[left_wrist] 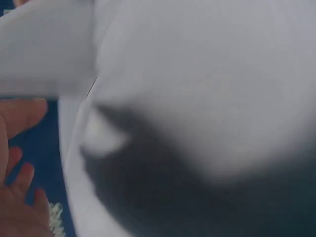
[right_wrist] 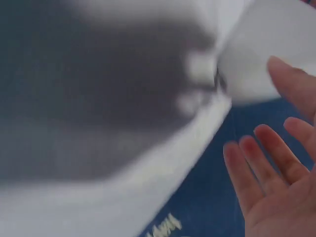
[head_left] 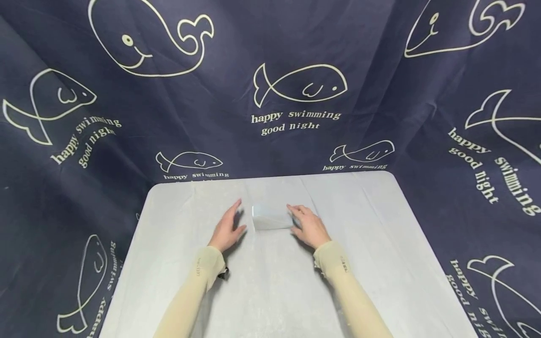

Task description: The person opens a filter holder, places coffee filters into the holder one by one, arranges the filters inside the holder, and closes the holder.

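A pale bluish-white rectangular block, like a small box or pack, lies on the white table between the two hands. My left hand is a short way left of it, fingers extended and thumb apart, holding nothing. At the block's right end is my right hand, its fingers over or beside that end; contact cannot be told. The right wrist view shows the right hand with fingers spread and loosely straight. In the left wrist view the left hand is partly cut off, its thumb just under a pale surface.
A dark blue curtain printed with white fish and lettering surrounds the table's back and sides. Cream sleeves cover both forearms. A small black item shows at the left cuff.
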The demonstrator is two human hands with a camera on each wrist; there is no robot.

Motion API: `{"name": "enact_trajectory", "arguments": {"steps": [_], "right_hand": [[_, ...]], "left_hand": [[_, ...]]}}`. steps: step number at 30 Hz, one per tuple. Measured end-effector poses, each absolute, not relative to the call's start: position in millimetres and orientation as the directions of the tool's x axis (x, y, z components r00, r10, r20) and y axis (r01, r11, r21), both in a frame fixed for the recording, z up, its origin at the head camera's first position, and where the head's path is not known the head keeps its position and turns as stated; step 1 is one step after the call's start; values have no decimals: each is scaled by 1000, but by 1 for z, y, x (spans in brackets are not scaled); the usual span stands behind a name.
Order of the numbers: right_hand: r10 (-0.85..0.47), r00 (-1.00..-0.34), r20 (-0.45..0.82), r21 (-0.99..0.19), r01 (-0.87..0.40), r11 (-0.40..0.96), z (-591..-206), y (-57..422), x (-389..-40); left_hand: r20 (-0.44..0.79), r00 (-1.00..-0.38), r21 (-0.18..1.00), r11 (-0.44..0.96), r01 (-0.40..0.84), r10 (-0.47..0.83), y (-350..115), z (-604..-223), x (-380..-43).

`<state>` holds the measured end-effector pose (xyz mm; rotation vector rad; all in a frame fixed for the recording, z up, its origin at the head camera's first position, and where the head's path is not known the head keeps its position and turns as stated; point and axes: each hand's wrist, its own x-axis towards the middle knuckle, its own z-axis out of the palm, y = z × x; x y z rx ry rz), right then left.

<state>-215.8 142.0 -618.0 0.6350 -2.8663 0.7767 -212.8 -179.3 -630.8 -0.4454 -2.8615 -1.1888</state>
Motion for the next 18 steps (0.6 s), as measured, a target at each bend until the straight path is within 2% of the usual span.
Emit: {"name": "enact_trajectory", "arguments": {"steps": [4,7,18], "right_hand": [[-350,-898,266,-379,-431,819,-597,174,-227],[-333,-898,289,-323,-419,849,-582,200,-236],[-234,-896,378,-258,-344,903,-540,271,-249]], "left_hand": [[237,-947,543,779,313,215,-218,-609,-215],[285,-942,437,851,291,176,-245,-594,-212],[345,-933,261,944,202,104,-308,-543,-206]]}}
